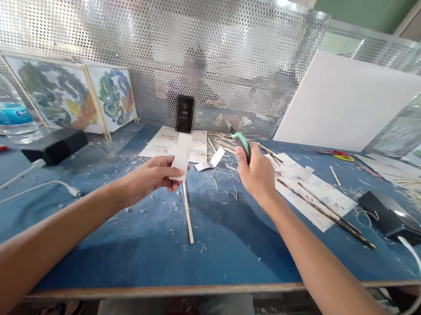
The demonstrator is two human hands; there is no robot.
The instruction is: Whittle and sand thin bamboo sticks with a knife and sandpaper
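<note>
My left hand grips the lower part of a narrow white strip, held upright above the blue table. In my right hand is a green and dark cutter, pointing up and to the left, apart from the strip. A thin wooden stick lies on the table just below my left hand. Between the hands rests a folded white piece. Behind them, printed sheets and several thin sticks lie near the mesh.
A perforated metal screen stands along the back. Black boxes with white cables sit at both sides. At left are a bottle and painted panels; at right, a white board, dark sticks and scissors.
</note>
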